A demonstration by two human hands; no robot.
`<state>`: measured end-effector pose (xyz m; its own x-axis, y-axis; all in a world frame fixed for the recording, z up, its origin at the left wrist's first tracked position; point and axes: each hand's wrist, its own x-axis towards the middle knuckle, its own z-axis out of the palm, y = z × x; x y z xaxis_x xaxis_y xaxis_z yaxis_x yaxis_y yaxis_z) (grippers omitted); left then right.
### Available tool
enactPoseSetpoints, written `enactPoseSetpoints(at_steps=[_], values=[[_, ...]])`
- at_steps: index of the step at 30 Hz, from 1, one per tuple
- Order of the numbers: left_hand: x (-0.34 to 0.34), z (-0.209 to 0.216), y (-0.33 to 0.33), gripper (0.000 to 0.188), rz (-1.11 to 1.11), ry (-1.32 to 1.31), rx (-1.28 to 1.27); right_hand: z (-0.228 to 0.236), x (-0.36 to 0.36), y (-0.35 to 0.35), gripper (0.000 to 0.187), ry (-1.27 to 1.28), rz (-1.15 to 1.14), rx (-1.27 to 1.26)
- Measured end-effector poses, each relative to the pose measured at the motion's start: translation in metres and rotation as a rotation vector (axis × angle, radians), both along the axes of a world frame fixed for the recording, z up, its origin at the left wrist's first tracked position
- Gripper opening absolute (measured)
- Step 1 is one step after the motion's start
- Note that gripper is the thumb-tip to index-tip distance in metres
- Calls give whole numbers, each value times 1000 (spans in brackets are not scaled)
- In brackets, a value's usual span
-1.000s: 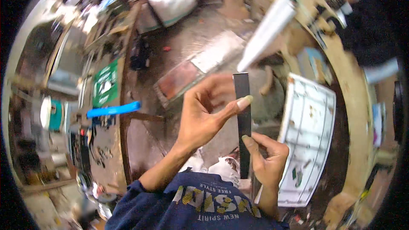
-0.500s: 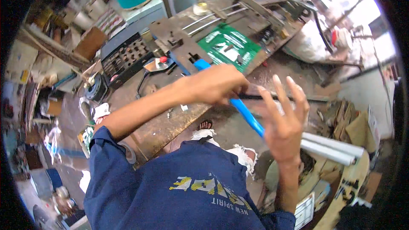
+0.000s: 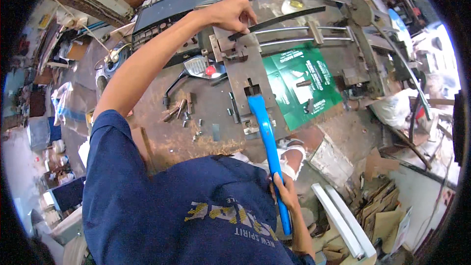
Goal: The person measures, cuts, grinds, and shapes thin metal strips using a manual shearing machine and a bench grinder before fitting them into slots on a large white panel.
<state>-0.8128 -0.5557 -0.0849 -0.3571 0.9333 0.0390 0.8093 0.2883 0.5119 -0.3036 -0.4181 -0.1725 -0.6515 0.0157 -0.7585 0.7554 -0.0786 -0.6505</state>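
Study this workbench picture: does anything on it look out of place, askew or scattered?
Yes. Small metal pieces lie scattered loose across the worn bench top, left of the blue lever. The green sheet sits skewed under the machine and overhangs the bench edge.

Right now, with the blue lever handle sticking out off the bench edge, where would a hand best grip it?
Grip the blue lever handle near its free lower end, where the right hand is, coming from the side. Its long, flat bar hangs clear of the bench there, while its top is fixed in the metal press.
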Motion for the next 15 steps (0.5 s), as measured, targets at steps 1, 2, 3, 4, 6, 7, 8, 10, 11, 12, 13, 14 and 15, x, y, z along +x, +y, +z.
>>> enactPoseSetpoints(at_steps=[1, 2, 3, 4, 6, 7, 8, 10, 11, 12, 13, 14, 15], values=[[-4, -5, 4, 35, -4, -30, -44, -2, 4, -2, 54, 26, 37, 61], [-9, -10, 9, 34, -14, -60, -87, -3, 7, -5, 52, 52, 69, 123], [-16, -14, 20, 34, -30, -85, -111, -4, 4, -1, 50, 82, 95, 205], [-18, -21, 23, 32, -2, -116, -96, 29, -17, -10, 46, 175, 51, 340], [-29, -30, 14, 31, -33, -172, -121, 53, -29, -3, 45, 44, 135, 250], [-35, -34, 19, 31, -70, -195, -120, 66, -35, 0, 45, -21, 157, 221], [-40, -39, 22, 30, -73, -256, -144, 82, -45, 2, 50, -97, 166, 212], [-42, -36, 24, 29, -57, -307, -163, 118, -69, 2, 60, -251, 186, 200], [-41, -38, 24, 29, -46, -333, -174, 125, -75, 0, 61, -282, 197, 268], [-40, -43, 18, 27, -19, -408, -108, 132, -79, -3, 62, -307, 221, 335], [-42, -50, 20, 28, -65, -331, -106, 138, -87, -5, 63, -334, 238, 404], [-43, -56, 22, 28, -106, -254, -105, 148, -104, -3, 63, -408, 243, 316], [-44, -59, 26, 29, -153, -175, -105, 147, -106, -4, 62, -400, 241, 347]])
